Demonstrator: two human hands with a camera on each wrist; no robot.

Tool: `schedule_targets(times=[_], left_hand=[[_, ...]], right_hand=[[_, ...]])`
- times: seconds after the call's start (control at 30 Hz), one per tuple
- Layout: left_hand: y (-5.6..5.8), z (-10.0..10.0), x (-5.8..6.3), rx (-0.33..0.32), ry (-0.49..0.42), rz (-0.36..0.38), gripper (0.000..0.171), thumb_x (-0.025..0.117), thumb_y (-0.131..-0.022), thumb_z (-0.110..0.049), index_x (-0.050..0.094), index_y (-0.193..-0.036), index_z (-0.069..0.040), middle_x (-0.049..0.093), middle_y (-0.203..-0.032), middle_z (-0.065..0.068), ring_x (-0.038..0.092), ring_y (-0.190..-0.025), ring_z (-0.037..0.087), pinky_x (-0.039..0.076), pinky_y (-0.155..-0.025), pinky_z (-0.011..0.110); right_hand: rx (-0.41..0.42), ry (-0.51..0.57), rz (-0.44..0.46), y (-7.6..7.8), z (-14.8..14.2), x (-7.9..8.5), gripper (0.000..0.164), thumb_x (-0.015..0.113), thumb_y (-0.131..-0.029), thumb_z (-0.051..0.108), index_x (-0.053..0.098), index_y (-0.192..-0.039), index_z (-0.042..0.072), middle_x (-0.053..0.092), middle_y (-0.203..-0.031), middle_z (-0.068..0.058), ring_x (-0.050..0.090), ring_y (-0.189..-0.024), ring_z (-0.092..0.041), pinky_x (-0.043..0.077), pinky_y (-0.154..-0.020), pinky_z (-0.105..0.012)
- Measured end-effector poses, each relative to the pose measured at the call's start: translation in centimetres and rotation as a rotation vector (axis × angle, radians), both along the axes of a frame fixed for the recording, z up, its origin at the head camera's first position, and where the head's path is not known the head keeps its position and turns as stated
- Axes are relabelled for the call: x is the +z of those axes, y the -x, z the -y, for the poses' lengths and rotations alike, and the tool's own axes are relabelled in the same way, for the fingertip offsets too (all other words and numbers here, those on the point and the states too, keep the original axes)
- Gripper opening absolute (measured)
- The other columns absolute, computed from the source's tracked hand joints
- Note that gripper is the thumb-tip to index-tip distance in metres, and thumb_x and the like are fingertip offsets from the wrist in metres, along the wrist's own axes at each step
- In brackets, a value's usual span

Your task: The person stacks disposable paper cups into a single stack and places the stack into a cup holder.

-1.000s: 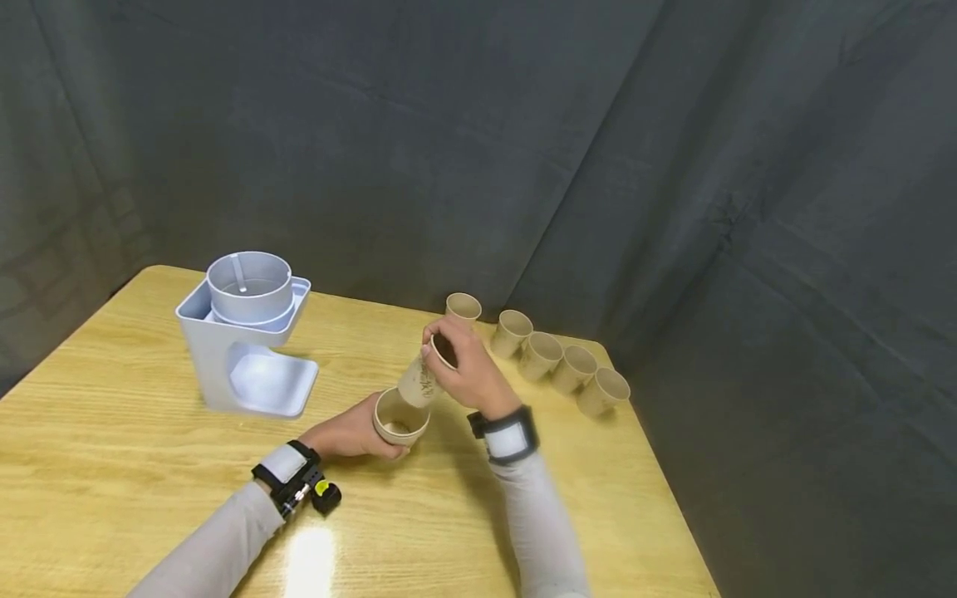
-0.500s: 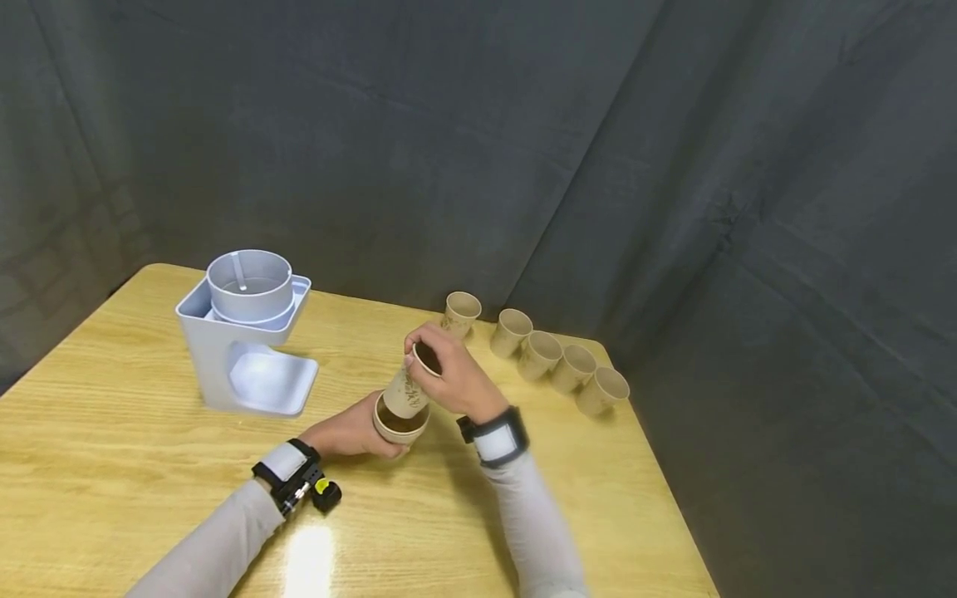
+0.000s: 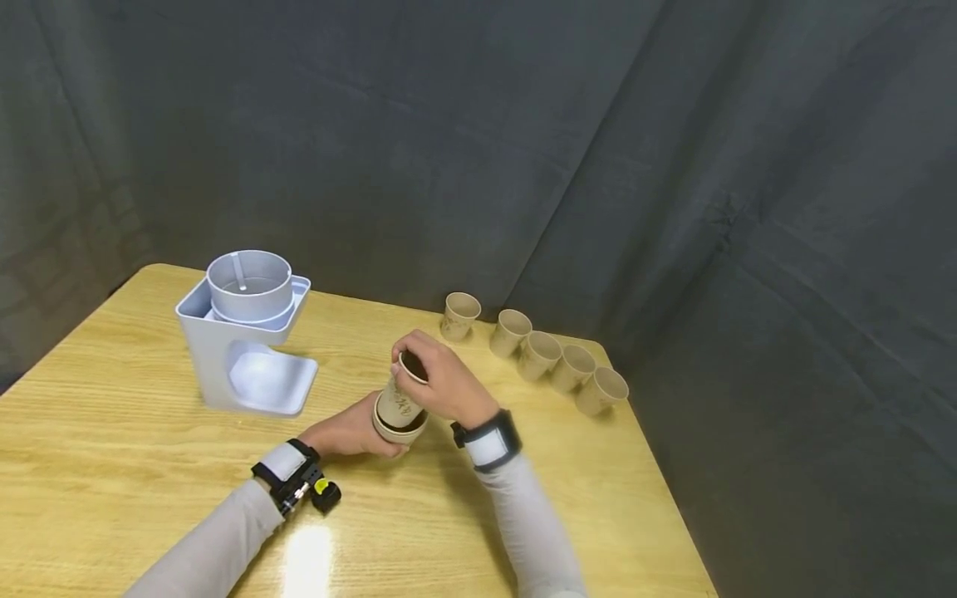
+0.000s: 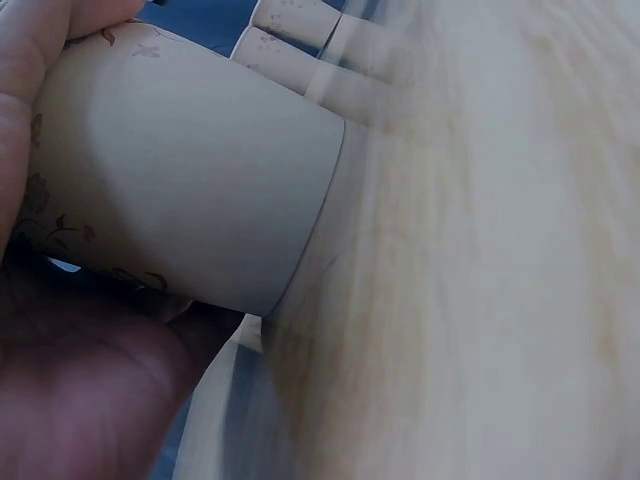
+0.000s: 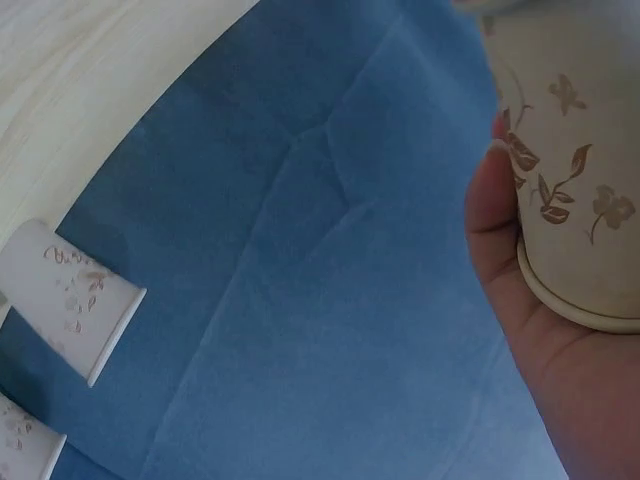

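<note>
My left hand [image 3: 351, 430] grips a tan paper cup [image 3: 413, 436] around its side, with the cup's mouth upward. In the left wrist view, this cup [image 4: 200, 170] shows faint floral print and its base close to the wooden table [image 4: 470, 300]. My right hand [image 3: 443, 380] holds a second paper cup [image 3: 399, 407] by its rim. That one tilts, and its lower end sits inside the mouth of the first. Brown leaves and flowers cover the upper cup [image 5: 575, 180] in the right wrist view, where my right thumb [image 5: 490, 200] lies along its side.
Several more tan cups [image 3: 540, 355] stand in a row toward the table's back right corner. A pale grey appliance [image 3: 205, 353] with a round bowl [image 3: 250, 303] on top stands to the left. Behind the table hangs a dark curtain [image 3: 419, 149].
My right hand has moved left and slightly down, bringing its cup from above the other cup's mouth into it. The left hand has stayed in place with its cup.
</note>
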State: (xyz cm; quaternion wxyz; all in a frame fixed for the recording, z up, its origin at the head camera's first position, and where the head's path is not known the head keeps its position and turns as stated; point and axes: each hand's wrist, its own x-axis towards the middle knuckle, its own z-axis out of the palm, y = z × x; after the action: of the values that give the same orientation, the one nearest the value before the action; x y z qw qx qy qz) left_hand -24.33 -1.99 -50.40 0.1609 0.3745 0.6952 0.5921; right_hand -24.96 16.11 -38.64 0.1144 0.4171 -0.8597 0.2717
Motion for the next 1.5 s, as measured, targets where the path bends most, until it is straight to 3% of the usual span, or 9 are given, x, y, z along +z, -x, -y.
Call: schedule_targets(times=[0.23,0.6,0.77,0.97,1.27,1.37,1.5], left_hand=[[-0.1,0.1,0.0,-0.020,-0.009,0.028,0.072,0.082,-0.077,-0.004,0.044,-0.138,-0.006,0.059,-0.125,0.010,0.060,-0.109,0.022,0.049,-0.098,0.029],[0.0,0.2,0.1,-0.022,-0.011,0.032,0.068,0.083,-0.079,-0.007,0.047,-0.136,-0.005,0.060,-0.123,0.010,0.061,-0.107,0.024,0.051,-0.096,0.030],[-0.1,0.3,0.2,-0.023,-0.018,0.046,0.068,0.082,-0.080,-0.007,0.045,-0.136,-0.003,0.059,-0.123,0.012,0.061,-0.106,0.024,0.051,-0.095,0.029],[-0.1,0.2,0.3,-0.033,-0.014,0.074,0.068,0.082,-0.081,-0.008,0.044,-0.138,-0.005,0.060,-0.122,0.012,0.060,-0.104,0.023,0.051,-0.092,0.028],[0.0,0.3,0.2,-0.067,-0.024,0.039,0.067,0.078,-0.087,-0.009,0.040,-0.142,-0.007,0.058,-0.125,0.010,0.060,-0.105,0.019,0.051,-0.092,0.028],[0.0,0.5,0.2,-0.063,-0.014,-0.016,0.065,0.077,-0.089,-0.011,0.042,-0.143,-0.005,0.056,-0.128,0.011,0.059,-0.104,0.015,0.051,-0.091,0.027],[-0.1,0.6,0.1,-0.027,0.047,-0.094,0.079,0.078,-0.089,-0.018,0.033,-0.152,-0.002,0.045,-0.147,0.016,0.051,-0.123,0.015,0.046,-0.101,0.024]], right_hand=[[-0.026,-0.059,0.026,-0.3,0.4,-0.2,0.013,0.055,-0.098,0.027,0.060,-0.104,0.016,0.060,-0.102,0.005,0.058,-0.095,-0.009,0.048,-0.086,-0.021],[-0.045,-0.087,0.062,-0.3,0.7,-0.3,0.016,0.053,-0.097,0.030,0.061,-0.105,0.018,0.059,-0.103,0.008,0.057,-0.095,-0.007,0.045,-0.084,-0.016],[-0.054,-0.096,0.069,-0.5,0.9,-0.3,0.016,0.054,-0.096,0.029,0.061,-0.105,0.018,0.058,-0.102,0.008,0.061,-0.094,-0.012,0.047,-0.083,-0.018],[-0.112,-0.190,0.059,-1.1,1.3,-0.2,0.019,0.054,-0.096,0.031,0.062,-0.106,0.018,0.059,-0.105,0.006,0.057,-0.094,-0.008,0.050,-0.083,-0.022],[-0.141,-0.308,-0.006,-1.6,2.2,-0.7,0.020,0.058,-0.092,0.029,0.065,-0.106,0.017,0.060,-0.098,0.005,0.053,-0.088,-0.010,0.047,-0.074,-0.021],[-0.153,-0.399,-0.007,-2.0,2.5,-1.0,0.024,0.061,-0.093,0.033,0.065,-0.112,0.017,0.061,-0.101,0.004,0.053,-0.090,-0.012,0.046,-0.074,-0.023],[-0.181,-0.565,0.052,-2.9,3.0,-1.4,0.038,0.060,-0.095,0.040,0.060,-0.125,0.017,0.058,-0.114,0.001,0.052,-0.101,-0.016,0.048,-0.081,-0.029]])
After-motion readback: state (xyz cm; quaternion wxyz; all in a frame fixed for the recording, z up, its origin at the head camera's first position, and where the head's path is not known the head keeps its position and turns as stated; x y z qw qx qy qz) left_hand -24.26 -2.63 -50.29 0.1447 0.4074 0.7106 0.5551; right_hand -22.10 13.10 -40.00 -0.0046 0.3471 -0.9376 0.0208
